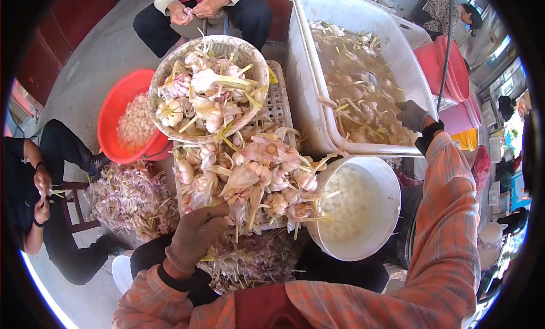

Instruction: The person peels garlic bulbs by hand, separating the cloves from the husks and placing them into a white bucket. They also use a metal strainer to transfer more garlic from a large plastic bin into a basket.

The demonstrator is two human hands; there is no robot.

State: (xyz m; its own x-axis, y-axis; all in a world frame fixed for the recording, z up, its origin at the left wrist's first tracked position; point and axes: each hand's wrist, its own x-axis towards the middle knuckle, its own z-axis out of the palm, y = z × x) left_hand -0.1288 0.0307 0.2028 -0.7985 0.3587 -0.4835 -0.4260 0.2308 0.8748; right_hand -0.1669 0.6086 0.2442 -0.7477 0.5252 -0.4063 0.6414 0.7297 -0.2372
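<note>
My left hand (pixel 197 237), in a brownish glove, is at the near left edge of a pile of garlic bulbs (pixel 255 175) on a white crate (pixel 276 104). Its fingers are bent against the pile, and what they hold, if anything, is hidden. My right hand (pixel 413 115), in a grey glove, reaches over the right rim of a large white tub (pixel 301 73) with garlic in murky water. Its fingers look curled, but their grip cannot be made out. A round basket (pixel 258 62) of garlic bulbs stands behind the pile. Peeled cloves lie in liquid in a white bucket (pixel 392 215).
A red basin (pixel 108 124) of cloves stands left of the basket. Garlic skins (pixel 133 198) are heaped on the floor. One person (pixel 250 16) sits opposite and another (pixel 17 181) at the left, both handling garlic. Pink buckets (pixel 448 67) stand beyond the tub.
</note>
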